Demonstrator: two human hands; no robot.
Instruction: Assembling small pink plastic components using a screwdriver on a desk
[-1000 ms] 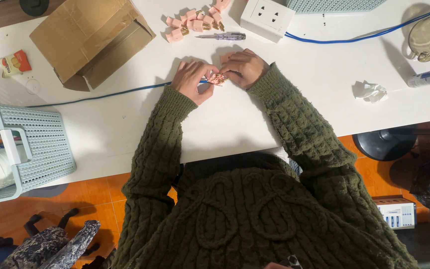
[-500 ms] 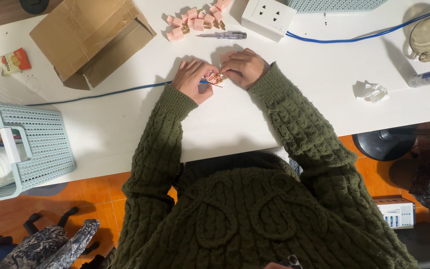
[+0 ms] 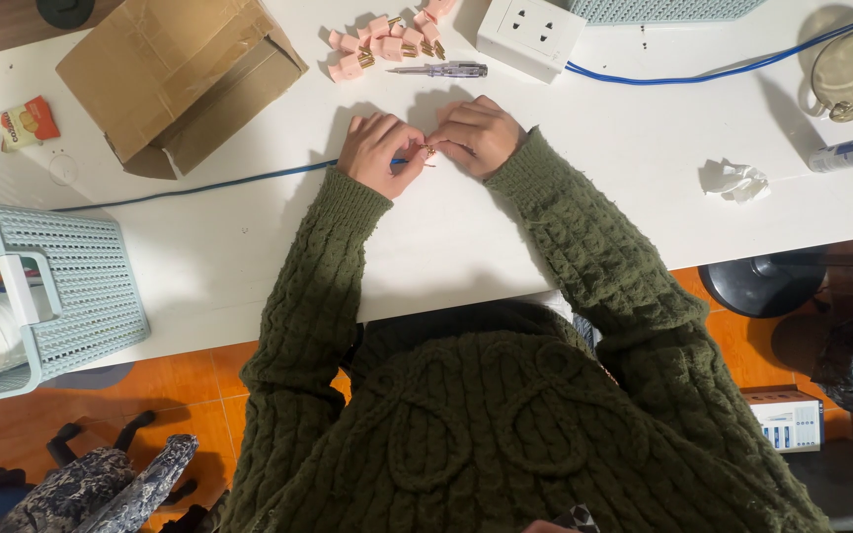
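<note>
Both hands are together at the middle of the white table [image 3: 565,227]: the left hand [image 3: 379,153] and the right hand [image 3: 479,133] are curled, fingertips pinched in on a small brass-coloured piece [image 3: 429,151] that sits right between them, just off the tabletop. It is too small to tell which way it points. A blue cable [image 3: 229,184] reaches the left hand from the left, its long axis running nearly level, tilted slightly up toward the fingers, its end tucked inside that grip. Just beyond the knuckles lies a screwdriver [image 3: 441,69], lying left to right, with a pile of pink parts [image 3: 382,39] and a white socket block [image 3: 530,32] near it. The cardboard box [image 3: 175,79] stands well apart on the left. Bare table opens toward the near edge, between the green sleeves.
</note>
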